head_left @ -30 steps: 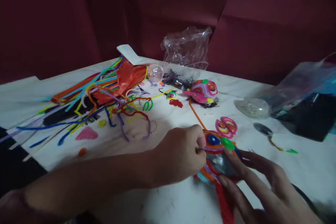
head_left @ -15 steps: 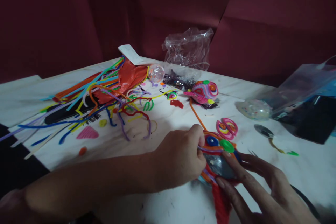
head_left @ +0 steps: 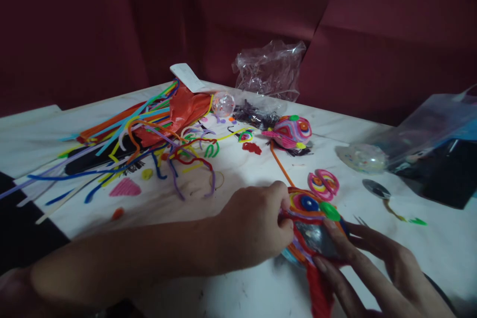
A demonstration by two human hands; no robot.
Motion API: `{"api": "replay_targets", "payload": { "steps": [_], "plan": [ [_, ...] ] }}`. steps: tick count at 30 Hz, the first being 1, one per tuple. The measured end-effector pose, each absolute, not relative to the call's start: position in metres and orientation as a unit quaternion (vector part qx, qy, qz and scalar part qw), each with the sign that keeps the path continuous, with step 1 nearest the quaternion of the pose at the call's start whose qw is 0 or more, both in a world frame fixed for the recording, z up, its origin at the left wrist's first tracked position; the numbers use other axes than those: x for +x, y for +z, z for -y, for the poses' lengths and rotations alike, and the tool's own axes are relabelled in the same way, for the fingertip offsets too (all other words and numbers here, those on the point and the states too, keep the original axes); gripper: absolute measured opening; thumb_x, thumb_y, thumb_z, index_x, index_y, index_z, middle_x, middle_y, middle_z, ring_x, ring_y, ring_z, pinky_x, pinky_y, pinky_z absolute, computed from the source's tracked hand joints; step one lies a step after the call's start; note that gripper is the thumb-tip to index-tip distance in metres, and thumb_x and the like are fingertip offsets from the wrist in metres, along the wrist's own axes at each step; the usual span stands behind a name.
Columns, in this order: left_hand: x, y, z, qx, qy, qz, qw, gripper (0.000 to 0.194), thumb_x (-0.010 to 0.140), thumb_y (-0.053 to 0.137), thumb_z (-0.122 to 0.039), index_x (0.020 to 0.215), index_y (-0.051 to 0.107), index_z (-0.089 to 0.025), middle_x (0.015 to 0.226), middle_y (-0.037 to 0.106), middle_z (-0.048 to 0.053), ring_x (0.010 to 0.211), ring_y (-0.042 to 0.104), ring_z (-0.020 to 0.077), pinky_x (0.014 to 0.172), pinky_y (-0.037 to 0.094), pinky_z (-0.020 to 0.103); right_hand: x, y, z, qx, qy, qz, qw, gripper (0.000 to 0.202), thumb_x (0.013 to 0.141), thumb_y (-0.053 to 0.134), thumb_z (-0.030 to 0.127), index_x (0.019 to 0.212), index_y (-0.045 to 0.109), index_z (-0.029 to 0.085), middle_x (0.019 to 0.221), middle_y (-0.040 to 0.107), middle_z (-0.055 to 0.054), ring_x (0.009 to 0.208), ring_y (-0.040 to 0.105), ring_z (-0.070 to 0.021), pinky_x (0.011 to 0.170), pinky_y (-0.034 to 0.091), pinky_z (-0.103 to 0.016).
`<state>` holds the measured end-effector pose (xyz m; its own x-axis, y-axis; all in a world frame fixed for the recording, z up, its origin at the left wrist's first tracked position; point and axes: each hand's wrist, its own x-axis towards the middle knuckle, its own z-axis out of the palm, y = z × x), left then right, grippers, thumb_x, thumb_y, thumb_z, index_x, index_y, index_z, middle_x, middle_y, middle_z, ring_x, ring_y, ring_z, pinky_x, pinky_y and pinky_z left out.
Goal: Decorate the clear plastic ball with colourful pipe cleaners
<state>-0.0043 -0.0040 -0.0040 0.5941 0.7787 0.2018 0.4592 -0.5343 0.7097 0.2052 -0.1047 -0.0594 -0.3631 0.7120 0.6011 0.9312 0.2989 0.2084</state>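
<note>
A ball-like craft piece (head_left: pixel 315 236) covered in coloured pipe cleaners sits low at the right of centre, with a bare shiny grey patch, a blue coil, a green oval and a red strip hanging below. My left hand (head_left: pixel 253 218) reaches across from the left, its fingers closed in a pinch at the piece's left edge; what lies between the fingertips is hidden. My right hand (head_left: pixel 387 263) grips the piece from the right, fingers along its top and side. Just behind it lie a pink coiled pipe-cleaner shape (head_left: pixel 323 184) and an orange pipe cleaner (head_left: pixel 281 165).
Loose pipe cleaners (head_left: pixel 149 134) and red wrapping (head_left: pixel 188 107) spread across the left. Farther back are a finished-looking covered ball (head_left: pixel 292 131), a clear ball (head_left: pixel 223 104) and a clear plastic bag (head_left: pixel 270 69). At right lie another clear ball (head_left: pixel 367 156) and a dark disc (head_left: pixel 376 189).
The craft piece has tilted and shifted slightly right, showing more of the blue coil with its yellow and pink rings. Both hands keep hold of it, and my right hand has shifted slightly right.
</note>
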Motion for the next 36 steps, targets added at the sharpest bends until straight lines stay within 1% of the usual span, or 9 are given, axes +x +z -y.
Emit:
{"api": "replay_targets", "payload": {
  "steps": [5,9,11,15,23,26,30,33,36],
  "plan": [
    [-0.003,-0.003,-0.001,0.877,0.248,-0.348,0.220,0.012,0.070,0.050,-0.019,0.082,0.053,-0.019,0.080,0.057,0.000,0.063,0.052,0.0121,0.057,0.038,0.024,0.200,-0.056,0.102,-0.531,-0.273,0.774,0.209,0.058,0.089,0.046,0.037,0.143,0.032,0.023,0.109,0.053,-0.019,0.075,0.064,-0.0305,0.057,0.056,-0.043],
    [-0.001,-0.002,-0.004,0.888,0.250,-0.317,0.218,0.021,0.074,0.049,-0.020,0.093,0.056,-0.021,0.087,0.057,0.001,0.074,0.055,0.0144,0.065,0.043,0.027,0.200,-0.057,0.102,-0.542,-0.277,0.762,0.222,0.057,0.089,0.048,0.039,0.142,0.034,0.025,0.108,0.053,-0.017,0.074,0.064,-0.0283,0.051,0.055,-0.037],
    [-0.001,-0.001,-0.005,0.883,0.252,-0.319,0.233,0.022,0.074,0.052,-0.023,0.095,0.058,-0.022,0.090,0.056,0.002,0.079,0.055,0.0153,0.070,0.044,0.027,0.201,-0.058,0.102,-0.542,-0.279,0.760,0.225,0.057,0.089,0.047,0.040,0.142,0.034,0.025,0.107,0.053,-0.016,0.072,0.064,-0.0280,0.047,0.055,-0.036],
    [-0.001,0.003,-0.009,0.865,0.250,-0.313,0.301,0.017,0.072,0.061,-0.030,0.086,0.057,-0.020,0.092,0.054,0.002,0.084,0.053,0.0150,0.072,0.043,0.025,0.201,-0.056,0.104,-0.540,-0.264,0.772,0.209,0.057,0.091,0.043,0.038,0.144,0.029,0.025,0.108,0.052,-0.018,0.074,0.064,-0.0290,0.045,0.055,-0.036],
    [0.006,0.007,-0.014,0.806,0.230,-0.339,0.427,0.019,0.068,0.065,-0.026,0.070,0.048,-0.017,0.069,0.050,-0.003,0.067,0.048,0.0107,0.059,0.037,0.021,0.203,-0.057,0.105,-0.556,-0.237,0.770,0.204,0.056,0.090,0.041,0.036,0.144,0.029,0.027,0.113,0.051,-0.018,0.076,0.064,-0.0305,0.046,0.056,-0.038],
    [0.010,0.008,-0.013,0.768,0.226,-0.364,0.476,0.021,0.066,0.066,-0.025,0.078,0.051,-0.017,0.070,0.051,-0.003,0.063,0.048,0.0097,0.057,0.038,0.021,0.205,-0.058,0.106,-0.551,-0.231,0.778,0.191,0.055,0.090,0.042,0.035,0.143,0.031,0.026,0.115,0.052,-0.018,0.082,0.063,-0.0312,0.052,0.058,-0.039],
    [0.015,0.008,-0.017,0.736,0.215,-0.294,0.571,0.039,0.068,0.063,-0.019,0.105,0.052,-0.016,0.082,0.059,0.000,0.071,0.054,0.0107,0.064,0.043,0.021,0.207,-0.058,0.105,-0.540,-0.229,0.789,0.184,0.056,0.090,0.043,0.035,0.144,0.030,0.023,0.116,0.050,-0.020,0.086,0.063,-0.0323,0.053,0.058,-0.039],
    [0.017,0.007,-0.020,0.768,0.215,-0.253,0.548,0.032,0.067,0.060,-0.017,0.099,0.059,-0.016,0.086,0.061,0.000,0.078,0.056,0.0117,0.070,0.043,0.021,0.204,-0.056,0.103,-0.532,-0.237,0.789,0.197,0.058,0.090,0.045,0.036,0.144,0.030,0.022,0.115,0.050,-0.020,0.086,0.063,-0.0317,0.053,0.058,-0.038],
    [0.018,0.006,-0.020,0.799,0.238,-0.256,0.488,0.025,0.064,0.059,-0.017,0.089,0.062,-0.016,0.082,0.061,0.000,0.076,0.055,0.0118,0.068,0.043,0.020,0.195,-0.053,0.103,-0.542,-0.208,0.785,0.215,0.052,0.093,0.041,0.037,0.143,0.032,0.027,0.120,0.048,-0.017,0.094,0.060,-0.0318,0.060,0.058,-0.039]
  ]
}}
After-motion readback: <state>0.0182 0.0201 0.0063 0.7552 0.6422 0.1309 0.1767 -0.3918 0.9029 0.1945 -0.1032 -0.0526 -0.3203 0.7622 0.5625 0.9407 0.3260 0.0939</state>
